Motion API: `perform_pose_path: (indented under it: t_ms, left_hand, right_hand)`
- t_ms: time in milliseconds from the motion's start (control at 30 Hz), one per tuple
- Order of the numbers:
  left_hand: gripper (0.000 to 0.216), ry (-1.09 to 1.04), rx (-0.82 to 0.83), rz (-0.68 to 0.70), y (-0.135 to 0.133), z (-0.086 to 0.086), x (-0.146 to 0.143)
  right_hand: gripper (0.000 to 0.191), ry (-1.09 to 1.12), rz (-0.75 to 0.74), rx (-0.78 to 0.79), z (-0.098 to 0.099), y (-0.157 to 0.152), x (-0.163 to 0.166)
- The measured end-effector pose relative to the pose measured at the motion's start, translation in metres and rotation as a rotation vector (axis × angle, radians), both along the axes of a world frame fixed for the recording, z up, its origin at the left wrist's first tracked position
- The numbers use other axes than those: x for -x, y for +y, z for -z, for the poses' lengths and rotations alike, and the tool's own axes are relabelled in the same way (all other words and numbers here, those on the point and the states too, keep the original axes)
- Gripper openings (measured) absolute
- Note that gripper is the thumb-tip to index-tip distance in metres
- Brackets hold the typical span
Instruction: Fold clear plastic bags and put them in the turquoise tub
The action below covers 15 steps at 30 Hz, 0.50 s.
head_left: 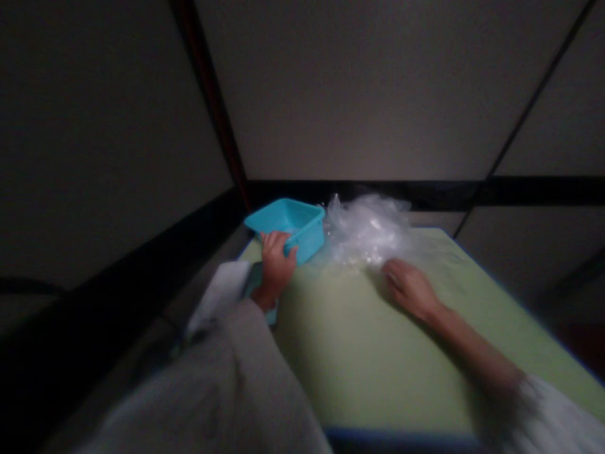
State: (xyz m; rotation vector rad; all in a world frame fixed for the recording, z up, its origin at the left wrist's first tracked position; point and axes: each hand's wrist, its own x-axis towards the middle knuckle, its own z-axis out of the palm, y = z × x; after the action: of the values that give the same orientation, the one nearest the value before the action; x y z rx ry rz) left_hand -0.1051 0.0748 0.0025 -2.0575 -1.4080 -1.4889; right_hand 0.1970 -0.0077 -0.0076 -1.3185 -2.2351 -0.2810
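A turquoise plastic basket (311,238) stands near the far left corner of a light green table. My left hand (278,260) grips its near rim, fingers over the edge and thumb on the outside. My right hand (407,285) is low over the table, just in front of a heap of clear plastic bags (371,228). Its fingers are curled together and slightly blurred; what they hold, if anything, is hidden. The inside of the basket shows only in part.
The light green table (359,353) has a blue edge. Under my left wrist lies a dark flat object (272,315), and a white object (222,287) sits left of it. Pale wall panels (359,94) with dark strips rise behind and to the left.
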Motion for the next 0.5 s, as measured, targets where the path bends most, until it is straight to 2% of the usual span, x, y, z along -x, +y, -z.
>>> perform_pose_path:
  t_ms: [167, 300, 400, 500]
  left_hand:
    - [0.016, 0.018, 0.054, 0.014, 0.007, 0.004, 0.000]
    - [0.023, 0.034, 0.062, 0.012, 0.006, 0.003, -0.003]
    - [0.031, 0.039, 0.032, 0.012, -0.011, -0.002, -0.010]
    - [0.027, 0.101, 0.009, 0.098, -0.043, -0.006, -0.022]
  right_hand:
    - [0.020, -0.058, 0.015, 0.022, 0.005, 0.002, 0.001]
    - [0.035, -0.063, 0.069, -0.012, 0.004, 0.007, 0.005]
    - [0.050, -0.109, 0.109, -0.043, -0.003, 0.017, 0.014]
    - [0.062, -0.230, 0.180, -0.080, -0.011, 0.031, 0.023]
